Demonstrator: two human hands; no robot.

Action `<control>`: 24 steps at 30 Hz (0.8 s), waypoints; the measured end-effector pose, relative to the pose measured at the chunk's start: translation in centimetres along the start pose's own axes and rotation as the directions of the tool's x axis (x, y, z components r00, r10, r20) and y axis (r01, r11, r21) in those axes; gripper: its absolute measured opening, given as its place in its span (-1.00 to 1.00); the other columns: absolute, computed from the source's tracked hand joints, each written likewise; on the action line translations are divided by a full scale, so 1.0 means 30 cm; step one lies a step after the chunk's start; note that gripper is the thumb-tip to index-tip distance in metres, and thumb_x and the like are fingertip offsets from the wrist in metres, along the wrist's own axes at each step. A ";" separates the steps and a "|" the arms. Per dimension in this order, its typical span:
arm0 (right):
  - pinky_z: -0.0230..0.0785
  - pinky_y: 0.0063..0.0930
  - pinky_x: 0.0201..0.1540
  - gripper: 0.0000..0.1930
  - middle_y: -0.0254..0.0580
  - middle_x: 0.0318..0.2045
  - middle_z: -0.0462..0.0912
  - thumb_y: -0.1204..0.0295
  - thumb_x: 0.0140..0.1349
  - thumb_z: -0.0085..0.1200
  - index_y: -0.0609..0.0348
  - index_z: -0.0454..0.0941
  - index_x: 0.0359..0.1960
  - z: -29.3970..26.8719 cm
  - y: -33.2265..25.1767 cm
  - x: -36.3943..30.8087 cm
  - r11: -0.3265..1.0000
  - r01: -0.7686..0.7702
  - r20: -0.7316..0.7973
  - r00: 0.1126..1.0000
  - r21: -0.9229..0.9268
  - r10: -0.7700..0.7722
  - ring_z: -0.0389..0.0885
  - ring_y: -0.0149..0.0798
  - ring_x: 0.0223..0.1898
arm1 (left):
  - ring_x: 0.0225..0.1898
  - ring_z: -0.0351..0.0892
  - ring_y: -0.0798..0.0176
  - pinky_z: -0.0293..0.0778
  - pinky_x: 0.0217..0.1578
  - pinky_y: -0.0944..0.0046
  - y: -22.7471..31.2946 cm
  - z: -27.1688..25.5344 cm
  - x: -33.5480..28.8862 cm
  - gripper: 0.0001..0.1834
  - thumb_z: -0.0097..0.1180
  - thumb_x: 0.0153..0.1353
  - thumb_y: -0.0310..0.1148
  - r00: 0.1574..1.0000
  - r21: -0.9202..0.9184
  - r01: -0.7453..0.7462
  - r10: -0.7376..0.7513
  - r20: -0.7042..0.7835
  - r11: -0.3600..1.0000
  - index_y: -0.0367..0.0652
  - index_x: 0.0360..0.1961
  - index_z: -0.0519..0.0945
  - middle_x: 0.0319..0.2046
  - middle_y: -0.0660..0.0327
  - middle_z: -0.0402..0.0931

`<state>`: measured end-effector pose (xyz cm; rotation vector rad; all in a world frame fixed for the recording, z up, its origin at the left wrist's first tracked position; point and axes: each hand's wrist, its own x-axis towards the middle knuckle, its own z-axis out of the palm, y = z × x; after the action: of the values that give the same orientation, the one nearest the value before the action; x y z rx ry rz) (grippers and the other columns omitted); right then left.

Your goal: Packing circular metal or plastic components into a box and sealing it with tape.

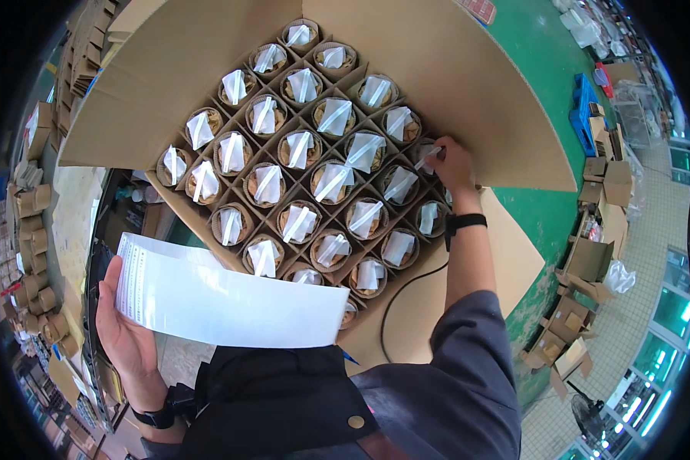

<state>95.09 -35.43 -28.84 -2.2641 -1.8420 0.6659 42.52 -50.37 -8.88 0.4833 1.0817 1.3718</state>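
My left hand (126, 330) grips a long, glossy white sheet (230, 303) by its left end, where small print runs along the edge. The sheet curves over the near corner of a big cardboard carton (506, 100). At the carton's right side, my right hand (455, 165) has its fingers pinched on a narrow whitish strip (431, 155) over one cell. Cardboard dividers (282, 126) split the carton into a grid. Each visible cell holds a round, brownish cup-like item topped by a white slip (301, 86) with a narrow strip across it.
A dark cable (391, 314) curves beside the carton's near right edge, over a cardboard flap (491, 253). Open cartons (590, 261) and a blue pallet (583, 115) stand farther right on the floor. Brown rolls or boxes (34, 238) are stacked at the far left.
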 end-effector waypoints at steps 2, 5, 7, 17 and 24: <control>0.41 -0.10 -0.06 -0.51 0.00 -0.16 0.58 0.28 -0.05 0.28 0.05 0.44 -0.03 0.017 -0.060 -0.039 0.994 -0.054 -0.249 0.968 -0.091 0.030 0.56 0.08 -0.10 | 0.17 0.38 0.11 0.29 0.20 0.11 0.001 -0.015 -0.017 -0.50 -0.31 0.44 -0.22 0.999 0.005 -0.005 0.005 -0.045 1.000 -0.44 0.21 0.26 0.15 -0.08 0.35; 0.40 -0.07 -0.03 -0.42 0.08 -0.05 0.52 0.25 -0.02 0.26 -0.03 0.38 0.10 0.039 -0.077 -0.081 0.998 -0.059 -0.228 0.972 -0.031 0.050 0.52 0.13 -0.05 | 0.14 0.42 0.12 0.33 0.18 0.14 -0.008 -0.014 -0.018 -0.55 -0.19 0.40 -0.34 0.993 0.113 -0.036 0.048 -0.106 0.993 -0.41 0.21 0.27 0.15 -0.06 0.37; 0.38 -0.04 -0.02 -0.41 0.10 -0.09 0.53 0.23 -0.01 0.26 0.00 0.38 0.10 0.080 -0.068 -0.062 0.993 -0.054 -0.259 0.966 -0.103 0.025 0.52 0.16 -0.06 | 0.13 0.44 0.12 0.36 0.16 0.15 -0.009 -0.005 -0.023 -0.55 -0.10 0.36 -0.42 0.985 0.225 -0.073 0.106 -0.135 0.972 -0.38 0.22 0.27 0.14 -0.04 0.38; 0.40 -0.55 -0.25 -0.58 -0.26 -0.37 0.62 0.56 0.17 0.14 0.21 0.37 0.08 -0.289 -0.903 -0.649 0.358 0.150 0.152 0.710 0.921 -0.688 0.58 -0.45 -0.33 | -0.11 0.56 0.32 0.49 -0.05 0.32 -0.049 0.133 -0.129 -0.55 0.30 0.01 -0.64 0.976 0.341 0.070 -0.135 0.170 0.938 -0.32 0.00 0.54 -0.07 0.09 0.55; 0.49 -0.51 -0.32 -0.63 -0.11 -0.35 0.67 0.54 0.14 0.19 0.18 0.50 0.02 -0.119 -1.021 -0.901 0.453 0.363 -0.015 0.793 0.814 -0.609 0.67 -0.36 -0.38 | -0.05 0.52 0.34 0.41 0.02 0.32 0.012 -0.034 -0.187 -0.66 0.10 0.28 -0.39 0.861 0.392 0.267 -0.401 0.313 0.880 -0.36 0.02 0.52 -0.04 0.06 0.54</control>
<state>65.25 -53.51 -7.32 -1.0094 -1.6630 1.3833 42.32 -55.84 -7.21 0.7412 1.0133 0.7354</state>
